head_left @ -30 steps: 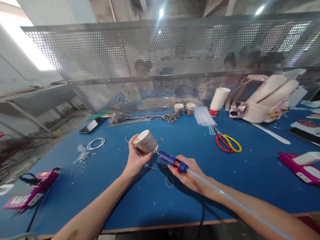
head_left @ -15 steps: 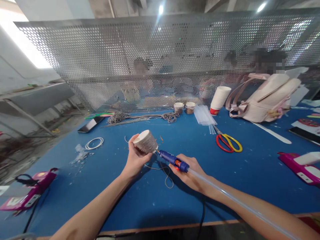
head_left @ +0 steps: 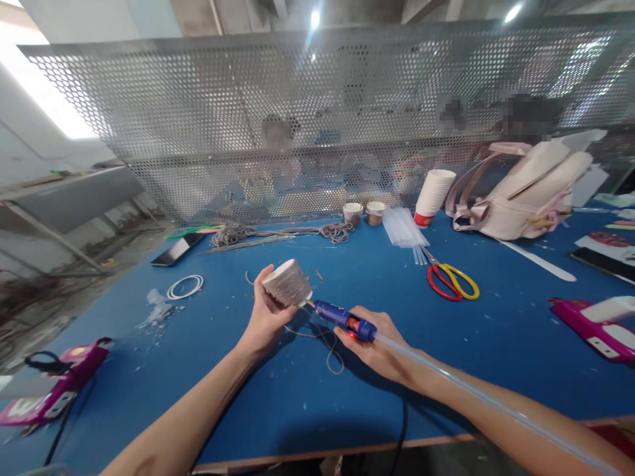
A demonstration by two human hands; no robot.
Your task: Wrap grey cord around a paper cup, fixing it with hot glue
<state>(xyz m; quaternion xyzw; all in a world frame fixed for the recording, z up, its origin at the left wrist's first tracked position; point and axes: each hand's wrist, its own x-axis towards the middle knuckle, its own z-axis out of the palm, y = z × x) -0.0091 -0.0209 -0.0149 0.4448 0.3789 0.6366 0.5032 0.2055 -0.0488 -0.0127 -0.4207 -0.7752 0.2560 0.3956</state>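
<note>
My left hand is closed around a paper cup wrapped in grey cord, tilted with its white open end to the upper left. In my right hand is a blue hot glue gun, a long clear glue stick running out of its back and a small red light glowing on it. The gun's nozzle meets, or nearly meets, the cup's lower right edge. A loose length of grey cord trails on the table beneath the cup and curls into a loop.
Scissors, clear glue sticks, stacked paper cups, two wrapped cups and cord bundles lie at the back. A backpack stands right. Magenta power strips lie at both sides. A perforated metal screen borders the table.
The cup has turned and shifted slightly in my left hand, and the glue gun's nozzle stays at its edge. The whole view has shifted a little.
</note>
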